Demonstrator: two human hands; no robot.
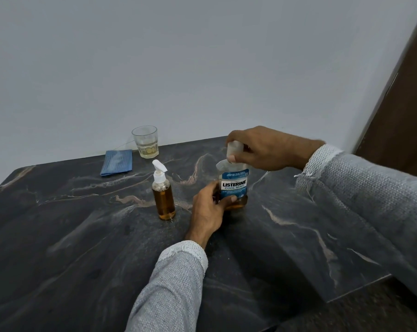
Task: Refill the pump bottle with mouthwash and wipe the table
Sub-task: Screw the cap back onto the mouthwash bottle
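Note:
A clear mouthwash bottle [234, 183] with a blue label stands upright on the dark marbled table [83, 236], a little amber liquid at its bottom. My left hand [208, 209] grips its lower body. My right hand [257, 147] holds the white cap [235, 149] on its top from above. To the left stands a small pump bottle [163, 200], mostly full of amber liquid, with its white pump head on. A folded blue cloth [117, 162] lies at the back left of the table.
A glass [145, 142] with a little pale liquid stands by the wall behind the cloth. The table's right edge [360, 287] runs diagonally, with dark floor beyond. A brown door frame [399, 111] rises at the right.

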